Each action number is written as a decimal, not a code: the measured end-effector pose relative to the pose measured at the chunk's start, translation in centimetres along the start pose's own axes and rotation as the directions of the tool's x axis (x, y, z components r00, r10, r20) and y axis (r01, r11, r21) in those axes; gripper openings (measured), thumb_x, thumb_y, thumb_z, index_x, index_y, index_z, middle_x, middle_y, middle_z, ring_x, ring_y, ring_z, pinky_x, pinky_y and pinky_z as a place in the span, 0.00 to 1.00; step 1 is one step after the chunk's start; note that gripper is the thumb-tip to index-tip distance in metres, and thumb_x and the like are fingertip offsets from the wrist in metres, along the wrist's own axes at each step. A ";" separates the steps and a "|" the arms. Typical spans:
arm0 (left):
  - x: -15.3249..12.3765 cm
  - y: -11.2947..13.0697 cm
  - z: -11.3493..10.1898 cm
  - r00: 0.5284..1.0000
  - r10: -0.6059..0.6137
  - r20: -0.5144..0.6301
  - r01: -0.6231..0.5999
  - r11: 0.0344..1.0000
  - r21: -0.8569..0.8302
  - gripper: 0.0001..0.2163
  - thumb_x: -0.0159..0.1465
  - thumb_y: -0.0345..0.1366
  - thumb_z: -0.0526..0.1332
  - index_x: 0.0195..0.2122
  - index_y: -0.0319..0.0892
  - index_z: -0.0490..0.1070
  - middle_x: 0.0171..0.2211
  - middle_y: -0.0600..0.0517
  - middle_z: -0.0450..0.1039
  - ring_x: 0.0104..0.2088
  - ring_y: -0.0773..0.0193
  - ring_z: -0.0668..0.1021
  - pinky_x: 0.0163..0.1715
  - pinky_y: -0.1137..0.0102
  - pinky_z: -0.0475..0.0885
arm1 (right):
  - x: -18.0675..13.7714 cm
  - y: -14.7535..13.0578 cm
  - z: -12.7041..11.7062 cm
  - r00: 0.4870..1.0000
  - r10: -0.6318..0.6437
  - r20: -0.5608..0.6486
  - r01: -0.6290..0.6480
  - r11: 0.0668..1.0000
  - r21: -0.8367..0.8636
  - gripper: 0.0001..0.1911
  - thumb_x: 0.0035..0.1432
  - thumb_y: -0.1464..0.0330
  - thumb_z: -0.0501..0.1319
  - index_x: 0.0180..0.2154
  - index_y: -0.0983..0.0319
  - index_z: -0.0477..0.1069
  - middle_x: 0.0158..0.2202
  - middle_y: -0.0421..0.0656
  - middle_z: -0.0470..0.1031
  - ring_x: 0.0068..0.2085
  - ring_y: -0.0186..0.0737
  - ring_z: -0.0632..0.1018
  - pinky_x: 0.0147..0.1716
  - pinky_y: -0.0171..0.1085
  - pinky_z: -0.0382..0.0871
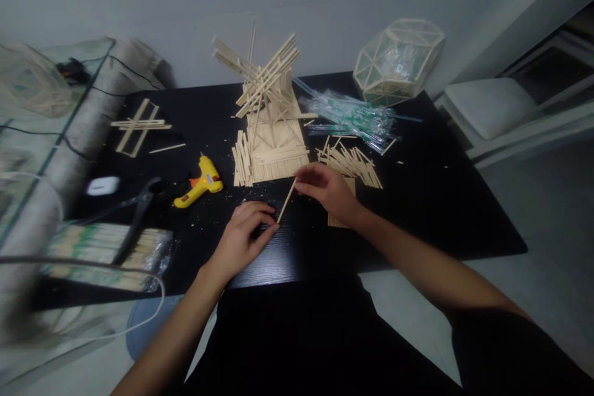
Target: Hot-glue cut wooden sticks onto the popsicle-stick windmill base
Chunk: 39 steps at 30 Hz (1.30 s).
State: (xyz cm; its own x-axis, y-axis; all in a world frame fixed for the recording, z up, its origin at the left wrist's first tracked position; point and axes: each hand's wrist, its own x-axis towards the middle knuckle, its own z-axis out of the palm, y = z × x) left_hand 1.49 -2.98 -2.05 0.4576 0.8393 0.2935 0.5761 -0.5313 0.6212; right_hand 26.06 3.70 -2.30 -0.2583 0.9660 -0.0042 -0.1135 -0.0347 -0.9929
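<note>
Just in front of the stick windmill model (266, 117), a thin wooden stick (286, 200) slanted on the bench (417, 198), top end toward the model. The right hand (327, 189) pinched that upper end; the left hand (244, 235) grasped the lower tip, fingers clenched.

A thin pale wooden stick (286, 200) is held between both hands just above the black tabletop (440, 198). It slants, its upper end toward the stick model (269, 111) and its lower end toward the person. The right hand (327, 189) pinches the upper end with its fingers (304, 184); the left hand (244, 235) grips the lower end with its fingers (269, 230). The stick lies just in front of the model's base, nearer the person.
</note>
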 end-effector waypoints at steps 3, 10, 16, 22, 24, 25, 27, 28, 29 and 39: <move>0.1 0.0 0.0 1.000 -0.019 -0.001 0.019 1.000 0.007 0.04 0.73 0.38 0.63 0.40 0.45 0.75 0.47 0.48 0.80 0.51 0.55 0.80 0.56 0.53 0.72 | -0.1 -0.2 0.2 0.999 0.019 0.051 -0.020 0.999 0.037 0.14 0.54 0.65 0.73 0.42 0.60 0.76 0.40 0.42 0.80 0.42 0.40 0.82 0.47 0.45 0.81; 0.1 -0.3 0.4 1.000 -0.023 -0.012 0.023 0.999 0.026 0.05 0.73 0.39 0.64 0.44 0.45 0.75 0.47 0.48 0.80 0.51 0.55 0.80 0.56 0.53 0.71 | -0.2 -0.1 0.5 0.996 0.045 0.082 -0.052 0.995 0.085 0.17 0.52 0.59 0.77 0.36 0.59 0.76 0.35 0.39 0.81 0.36 0.36 0.81 0.43 0.40 0.80; 0.2 0.0 0.1 0.998 -0.021 -0.061 0.020 1.000 -0.012 0.03 0.73 0.36 0.64 0.41 0.45 0.76 0.44 0.49 0.81 0.46 0.57 0.81 0.55 0.55 0.72 | -0.1 -0.2 0.4 0.997 0.066 0.027 -0.069 0.986 0.150 0.17 0.49 0.60 0.79 0.36 0.59 0.77 0.36 0.40 0.83 0.37 0.37 0.83 0.48 0.44 0.81; 0.1 0.1 0.0 0.991 -0.013 -0.132 0.009 0.999 -0.034 0.03 0.73 0.34 0.63 0.40 0.43 0.76 0.39 0.50 0.80 0.42 0.60 0.80 0.47 0.62 0.75 | -0.1 -0.3 0.4 0.995 0.102 0.008 -0.101 0.975 0.199 0.17 0.49 0.61 0.80 0.37 0.59 0.79 0.37 0.40 0.83 0.40 0.38 0.83 0.50 0.44 0.81; 0.0 0.1 -0.1 0.991 -0.017 -0.135 0.013 0.999 -0.034 0.03 0.73 0.34 0.64 0.40 0.43 0.76 0.38 0.50 0.80 0.41 0.61 0.80 0.47 0.63 0.75 | -0.1 -0.1 0.5 0.992 0.129 0.016 -0.130 0.970 0.206 0.18 0.47 0.60 0.80 0.36 0.59 0.78 0.36 0.39 0.83 0.38 0.38 0.83 0.48 0.44 0.82; 0.0 0.1 -0.1 0.991 -0.023 -0.135 0.018 0.999 -0.038 0.04 0.73 0.34 0.64 0.40 0.43 0.75 0.38 0.50 0.80 0.41 0.61 0.80 0.47 0.63 0.75 | -0.1 -0.1 0.5 0.991 0.136 0.013 -0.136 0.969 0.208 0.19 0.47 0.59 0.80 0.36 0.59 0.78 0.36 0.39 0.83 0.38 0.38 0.83 0.47 0.44 0.83; 0.0 0.1 -0.2 0.990 -0.036 -0.134 0.030 0.998 -0.050 0.05 0.73 0.34 0.63 0.39 0.43 0.75 0.38 0.50 0.79 0.40 0.61 0.80 0.46 0.64 0.75 | -0.1 0.0 0.5 0.991 0.137 -0.004 -0.133 0.970 0.205 0.18 0.48 0.59 0.80 0.36 0.59 0.78 0.36 0.39 0.83 0.36 0.37 0.82 0.45 0.43 0.83; 0.0 0.1 -0.2 0.990 -0.044 -0.134 0.036 0.998 -0.057 0.05 0.74 0.34 0.62 0.39 0.43 0.75 0.38 0.50 0.79 0.40 0.61 0.80 0.45 0.64 0.75 | -0.1 0.0 0.4 0.991 0.133 -0.013 -0.128 0.971 0.200 0.17 0.49 0.60 0.80 0.36 0.59 0.78 0.36 0.39 0.82 0.36 0.37 0.82 0.45 0.43 0.83; 0.0 0.2 -0.3 0.990 -0.052 -0.131 0.044 0.997 -0.064 0.06 0.74 0.34 0.62 0.38 0.43 0.75 0.37 0.50 0.79 0.40 0.61 0.80 0.45 0.64 0.75 | -0.1 -0.1 0.4 0.991 0.130 -0.022 -0.123 0.973 0.197 0.17 0.49 0.60 0.80 0.36 0.59 0.78 0.36 0.39 0.82 0.35 0.36 0.82 0.45 0.43 0.82; -0.1 0.4 -0.9 0.974 -0.205 -0.093 0.190 0.970 -0.154 0.11 0.74 0.39 0.59 0.35 0.43 0.75 0.33 0.51 0.77 0.34 0.62 0.78 0.39 0.67 0.73 | 0.3 0.4 0.0 0.991 0.104 -0.078 -0.091 0.984 0.156 0.16 0.52 0.60 0.77 0.39 0.59 0.77 0.37 0.41 0.83 0.37 0.39 0.84 0.44 0.43 0.83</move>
State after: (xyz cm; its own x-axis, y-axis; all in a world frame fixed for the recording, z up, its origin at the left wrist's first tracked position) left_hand 1.09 -3.21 -1.18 0.2648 0.9375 0.2258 0.5410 -0.3383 0.7700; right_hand 25.88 4.01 -2.71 -0.1931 0.9742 -0.1170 -0.2379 -0.1622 -0.9577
